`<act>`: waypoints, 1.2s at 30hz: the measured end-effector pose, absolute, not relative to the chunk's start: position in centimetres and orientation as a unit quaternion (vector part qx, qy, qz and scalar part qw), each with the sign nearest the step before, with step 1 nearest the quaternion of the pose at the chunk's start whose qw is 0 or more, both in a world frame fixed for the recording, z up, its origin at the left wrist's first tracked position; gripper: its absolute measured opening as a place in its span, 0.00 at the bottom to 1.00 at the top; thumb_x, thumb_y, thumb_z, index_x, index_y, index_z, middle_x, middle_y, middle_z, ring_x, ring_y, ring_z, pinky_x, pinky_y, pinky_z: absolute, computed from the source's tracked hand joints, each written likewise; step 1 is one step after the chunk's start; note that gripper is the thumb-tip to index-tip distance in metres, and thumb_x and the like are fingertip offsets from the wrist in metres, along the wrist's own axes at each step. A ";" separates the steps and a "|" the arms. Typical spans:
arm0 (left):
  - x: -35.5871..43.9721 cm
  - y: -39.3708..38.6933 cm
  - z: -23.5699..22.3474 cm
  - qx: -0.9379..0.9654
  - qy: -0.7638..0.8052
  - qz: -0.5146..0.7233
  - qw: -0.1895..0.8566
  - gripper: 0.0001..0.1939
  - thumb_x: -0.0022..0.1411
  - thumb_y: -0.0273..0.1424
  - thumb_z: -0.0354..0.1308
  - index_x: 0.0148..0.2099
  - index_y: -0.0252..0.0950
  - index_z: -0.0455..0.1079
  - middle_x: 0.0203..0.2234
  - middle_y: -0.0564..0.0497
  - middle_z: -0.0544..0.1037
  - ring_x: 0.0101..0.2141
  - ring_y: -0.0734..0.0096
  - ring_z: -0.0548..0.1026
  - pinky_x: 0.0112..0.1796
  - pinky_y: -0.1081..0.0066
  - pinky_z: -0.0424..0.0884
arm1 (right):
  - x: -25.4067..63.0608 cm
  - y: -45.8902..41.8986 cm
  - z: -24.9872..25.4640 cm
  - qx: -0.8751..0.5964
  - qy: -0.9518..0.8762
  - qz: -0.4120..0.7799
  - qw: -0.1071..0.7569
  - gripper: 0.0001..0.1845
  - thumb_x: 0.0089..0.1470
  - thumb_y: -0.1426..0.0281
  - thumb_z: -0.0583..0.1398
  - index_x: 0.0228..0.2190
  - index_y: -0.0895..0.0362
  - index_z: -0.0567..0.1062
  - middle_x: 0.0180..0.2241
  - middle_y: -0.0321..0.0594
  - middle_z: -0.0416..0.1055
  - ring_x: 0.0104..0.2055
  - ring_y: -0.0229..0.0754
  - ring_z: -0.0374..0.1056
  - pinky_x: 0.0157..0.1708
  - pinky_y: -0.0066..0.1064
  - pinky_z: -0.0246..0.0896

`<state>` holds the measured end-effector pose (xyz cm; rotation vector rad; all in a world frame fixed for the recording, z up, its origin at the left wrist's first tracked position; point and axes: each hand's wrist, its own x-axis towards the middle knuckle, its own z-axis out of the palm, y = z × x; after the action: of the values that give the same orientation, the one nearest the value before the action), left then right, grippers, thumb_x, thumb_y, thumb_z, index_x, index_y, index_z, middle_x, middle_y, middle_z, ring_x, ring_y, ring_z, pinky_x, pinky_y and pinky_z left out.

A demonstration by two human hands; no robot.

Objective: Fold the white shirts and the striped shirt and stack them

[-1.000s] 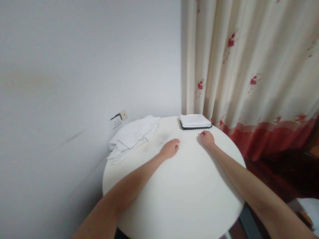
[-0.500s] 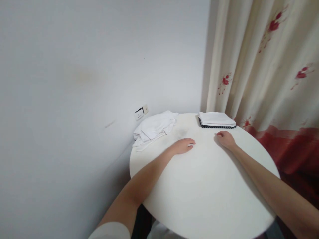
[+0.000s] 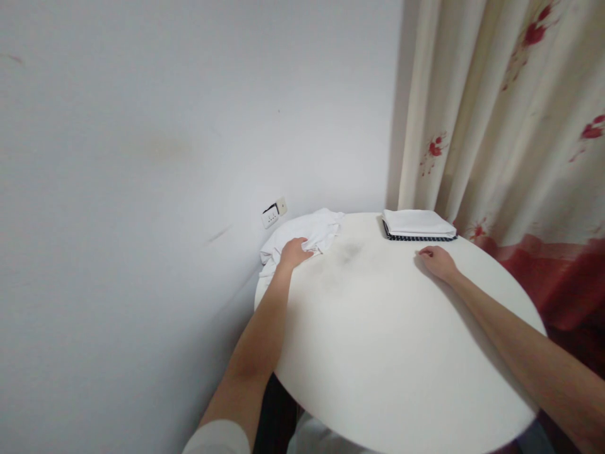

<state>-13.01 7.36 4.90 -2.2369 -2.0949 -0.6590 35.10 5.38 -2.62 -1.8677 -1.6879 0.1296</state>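
My left hand (image 3: 294, 253) reaches over the crumpled white cloth (image 3: 321, 225) at the table's far left. Its thumb and fingers are apart, and it holds nothing that I can see; whether it touches the cloth is unclear. My right hand (image 3: 438, 262) rests on the white round table (image 3: 387, 340) with its fingers curled in and nothing visible in them. Just beyond it lies a folded white cloth (image 3: 418, 222), with a black, white-dotted edge (image 3: 420, 238) showing underneath.
A white wall (image 3: 189, 126) runs along the left and back, with a wall socket (image 3: 270, 217) close to the crumpled cloth. A cream curtain with red flowers (image 3: 472, 126) hangs at the right, beside the table. A grey smudge (image 3: 350, 251) shows on the tabletop.
My left hand has moved left and away from me, from the bare tabletop to the crumpled cloth. My right hand keeps its place on the table. The view has shifted slightly.
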 end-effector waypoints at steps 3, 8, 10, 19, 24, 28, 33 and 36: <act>-13.2 7.4 5.0 -0.708 -0.676 -0.205 -0.003 0.21 0.60 0.30 0.62 0.56 0.40 0.74 0.56 0.47 0.75 0.56 0.61 0.71 0.58 0.70 0.63 | 35.1 5.4 -2.6 -0.707 -0.640 0.044 0.297 0.15 0.54 0.71 0.57 0.38 0.61 0.82 0.39 0.50 0.80 0.41 0.49 0.75 0.41 0.31 0.62; -13.3 7.0 6.2 -0.614 -0.750 -0.246 0.029 0.19 0.71 0.32 0.46 0.55 0.36 0.74 0.55 0.38 0.74 0.55 0.52 0.72 0.54 0.58 0.67 | 35.3 5.6 -2.8 -0.710 -0.639 0.036 0.293 0.16 0.53 0.71 0.57 0.38 0.61 0.83 0.38 0.50 0.80 0.40 0.49 0.75 0.41 0.31 0.63; -13.5 6.6 6.6 -0.571 -0.778 -0.259 0.040 0.22 0.73 0.37 0.42 0.57 0.35 0.73 0.54 0.34 0.74 0.54 0.45 0.72 0.50 0.51 0.69 | 35.4 5.7 -2.8 -0.711 -0.639 0.035 0.293 0.16 0.53 0.71 0.57 0.38 0.61 0.83 0.39 0.50 0.80 0.41 0.49 0.74 0.41 0.32 0.62; -12.5 6.1 7.3 -0.573 -0.773 -0.269 0.034 0.22 0.73 0.39 0.43 0.49 0.34 0.76 0.45 0.35 0.80 0.47 0.48 0.76 0.46 0.58 0.71 | 35.0 5.4 -2.6 -0.712 -0.633 0.045 0.301 0.14 0.53 0.72 0.58 0.37 0.60 0.83 0.39 0.49 0.80 0.41 0.49 0.75 0.40 0.30 0.62; -9.5 5.3 7.9 -0.631 -0.720 -0.284 0.057 0.20 0.73 0.39 0.44 0.50 0.38 0.75 0.46 0.40 0.80 0.49 0.52 0.76 0.48 0.62 0.69 | 34.8 5.2 -2.3 -0.714 -0.632 0.046 0.297 0.14 0.54 0.72 0.58 0.38 0.60 0.83 0.40 0.49 0.80 0.42 0.48 0.75 0.41 0.30 0.62; -6.2 4.4 7.5 -0.687 -0.668 -0.280 0.057 0.18 0.73 0.38 0.46 0.53 0.39 0.74 0.46 0.42 0.81 0.49 0.56 0.77 0.49 0.65 0.68 | 34.7 5.1 -2.2 -0.713 -0.635 0.046 0.294 0.15 0.54 0.72 0.57 0.38 0.60 0.82 0.39 0.49 0.81 0.41 0.48 0.75 0.41 0.30 0.62; -2.1 2.9 6.0 -0.755 -0.606 -0.247 0.034 0.16 0.73 0.37 0.49 0.50 0.39 0.76 0.42 0.43 0.82 0.46 0.59 0.79 0.48 0.68 0.69 | 34.6 4.9 -2.1 -0.711 -0.634 0.049 0.300 0.14 0.53 0.73 0.58 0.37 0.59 0.83 0.38 0.47 0.81 0.41 0.47 0.75 0.41 0.29 0.63; -0.4 2.2 5.2 -0.781 -0.581 -0.228 0.017 0.16 0.72 0.37 0.49 0.49 0.39 0.77 0.40 0.43 0.82 0.44 0.59 0.79 0.46 0.68 0.70 | 34.6 4.9 -2.0 -0.712 -0.633 0.046 0.302 0.14 0.53 0.73 0.58 0.37 0.59 0.83 0.38 0.48 0.81 0.41 0.47 0.75 0.41 0.30 0.63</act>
<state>-0.44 2.20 5.22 -2.4289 -1.8044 -0.7088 34.63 4.94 -2.03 -1.8875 -1.6775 0.1227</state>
